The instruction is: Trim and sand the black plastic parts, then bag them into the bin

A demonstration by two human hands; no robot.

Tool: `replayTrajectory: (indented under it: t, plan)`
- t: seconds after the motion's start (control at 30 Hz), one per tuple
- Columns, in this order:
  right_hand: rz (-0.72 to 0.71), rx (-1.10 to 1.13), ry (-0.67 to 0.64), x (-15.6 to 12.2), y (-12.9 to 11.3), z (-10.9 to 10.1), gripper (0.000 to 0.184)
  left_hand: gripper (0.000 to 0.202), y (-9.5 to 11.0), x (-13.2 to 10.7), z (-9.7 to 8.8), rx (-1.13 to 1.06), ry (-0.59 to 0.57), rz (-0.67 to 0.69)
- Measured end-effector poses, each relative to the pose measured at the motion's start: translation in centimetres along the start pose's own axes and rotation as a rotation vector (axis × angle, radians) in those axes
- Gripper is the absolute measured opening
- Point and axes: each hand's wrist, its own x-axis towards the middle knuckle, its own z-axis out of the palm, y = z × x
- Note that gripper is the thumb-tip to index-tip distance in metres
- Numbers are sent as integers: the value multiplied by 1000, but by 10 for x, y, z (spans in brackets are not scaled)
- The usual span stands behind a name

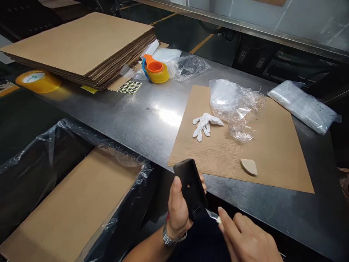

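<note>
My left hand is wrapped round a black hollow plastic case, tilted, with a small round hole in its floor. In my right hand is a small knife; its short blade and a pale bit of handle show between thumb and fingers. The blade's tip lies close to the lower right edge of the case; whether it touches, I cannot tell. Beyond the hands, a white glove and a beige quarter-round pad lie on a flat cardboard sheet.
Clear plastic bags lie crumpled on the sheet. A plastic-wrapped bundle is at right. Stacked cardboard, an orange tape dispenser, a yellow tape roll and round stickers sit left. A plastic-lined bin holds cardboard.
</note>
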Motion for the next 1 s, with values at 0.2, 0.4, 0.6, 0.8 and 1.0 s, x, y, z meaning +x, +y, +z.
replayTrajectory:
  t: [0.2,0.4,0.6,0.8,1.0]
  plan:
    - [7,-33,26,-1,0,1,29,50,0,0,2,32,21,-4]
    - [5,-91,39,-1,-2,1,28,48,0,2,3,77,44,-15]
    - [-15,32,24,1,2,0,28,48,3,4,1,141,79,-118]
    - [91,241,9,5,7,-7,25,51,5,6,0,181,39,-175]
    - [58,156,23,14,3,-6,38,50,5,3,-1,205,0,-182]
